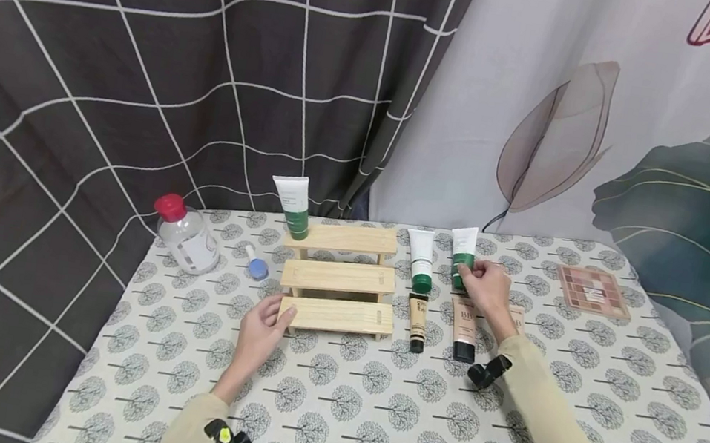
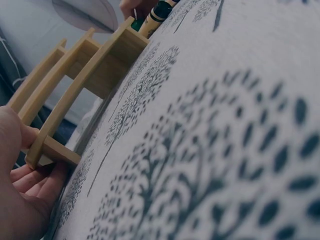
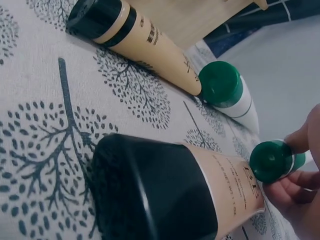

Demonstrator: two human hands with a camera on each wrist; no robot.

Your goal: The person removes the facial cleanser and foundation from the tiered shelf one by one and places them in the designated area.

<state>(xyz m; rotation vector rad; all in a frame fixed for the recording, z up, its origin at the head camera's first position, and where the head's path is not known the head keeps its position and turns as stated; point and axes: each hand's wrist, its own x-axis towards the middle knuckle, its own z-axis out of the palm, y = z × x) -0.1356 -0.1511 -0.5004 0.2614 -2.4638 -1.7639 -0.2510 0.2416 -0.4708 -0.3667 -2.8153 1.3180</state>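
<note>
My left hand [image 1: 262,327] grips the left end of the three-step wooden stand [image 1: 337,315], its thumb and fingers around the lowest step's end. On the top step's left end stands a white and green tube [image 1: 293,202]. My right hand [image 1: 489,286] pinches another white and green tube [image 1: 465,245] near its green cap [image 3: 271,161]. To its left lies a white tube with a green cap [image 1: 421,256]. Nearer me lie a pink-beige BB cream tube [image 1: 464,327] with a black cap and a slim tan tube [image 1: 416,322]. A further pink-beige tube [image 1: 517,317] is partly hidden by my right wrist.
A clear bottle with a red cap [image 1: 187,237] stands at the table's back left, beside a small blue and white item [image 1: 256,265]. An eyeshadow palette [image 1: 593,291] lies at the right. A dark checked curtain [image 1: 180,64] hangs behind the tree-patterned tablecloth [image 1: 334,428].
</note>
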